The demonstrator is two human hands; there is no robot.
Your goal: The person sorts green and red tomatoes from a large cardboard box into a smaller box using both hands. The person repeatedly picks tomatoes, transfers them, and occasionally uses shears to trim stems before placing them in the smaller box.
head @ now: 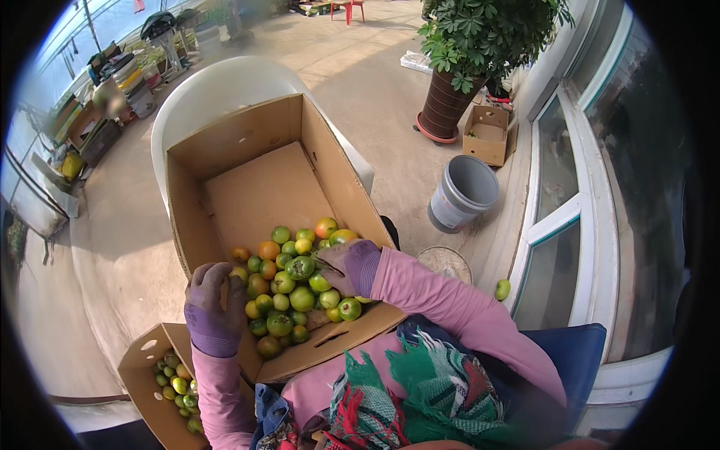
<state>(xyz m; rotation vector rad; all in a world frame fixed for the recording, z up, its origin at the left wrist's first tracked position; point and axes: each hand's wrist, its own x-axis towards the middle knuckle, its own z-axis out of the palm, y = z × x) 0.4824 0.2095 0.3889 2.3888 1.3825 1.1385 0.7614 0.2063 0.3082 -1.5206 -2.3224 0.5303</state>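
A large cardboard box (260,177) lies before me, with many green, yellow and orange tomatoes (302,298) gathered at its near end. My left hand (212,301), in a soiled purple work glove, is at the box's left wall. Its fingers curl towards the tomatoes, thumb apart, and no tomato shows in it. My right hand (351,265), gloved alike, reaches over the right wall and touches the tomatoes. Its fingertips are partly hidden there, so a grip cannot be made out. At lower left, a second cardboard box (140,350) holds more tomatoes (180,386).
A white plastic chair (233,79) stands under and behind the large box. To the right are a grey bucket (461,197), a potted plant (450,104), a small cardboard box (485,147) and a white-framed glazed wall (585,247). A green fruit (502,289) lies by that wall.
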